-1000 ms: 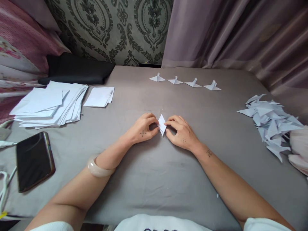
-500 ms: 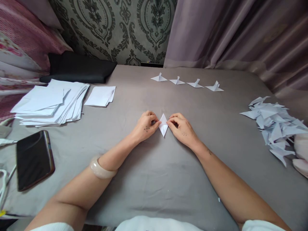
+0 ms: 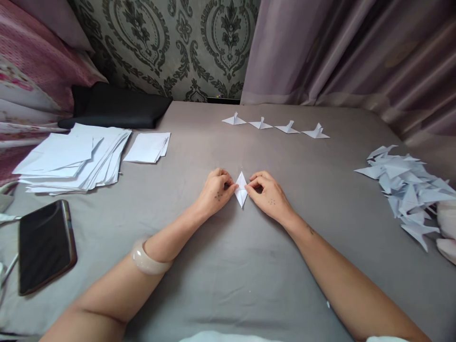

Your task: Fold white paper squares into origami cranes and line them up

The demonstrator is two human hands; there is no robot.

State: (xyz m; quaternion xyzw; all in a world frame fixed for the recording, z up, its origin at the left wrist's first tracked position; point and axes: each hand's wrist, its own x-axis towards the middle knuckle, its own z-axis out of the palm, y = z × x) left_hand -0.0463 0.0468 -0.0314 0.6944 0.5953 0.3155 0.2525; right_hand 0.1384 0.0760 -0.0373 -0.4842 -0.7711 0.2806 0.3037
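Note:
A small white folded paper [image 3: 242, 194], diamond-shaped with a crease across its middle, lies at the centre of the grey cloth, one point towards me. My left hand [image 3: 216, 191] pinches its left corner between thumb and fingers. On the opposite corner, my right hand [image 3: 268, 194] pinches in the same way. Both hands rest low, close to the cloth. The fingertips cover the two side corners of the paper.
Several folded paper birds [image 3: 261, 123] stand in a row at the back. A heap of folded papers [image 3: 406, 183] lies at right. To the left are a large paper stack [image 3: 74, 156], a smaller stack [image 3: 147, 147], a phone [image 3: 46, 247] and a black folded item [image 3: 117, 104].
The view has tilted slightly, so the whole scene sits a little lower. Both hands keep their pinch on the folded paper, which looks the same.

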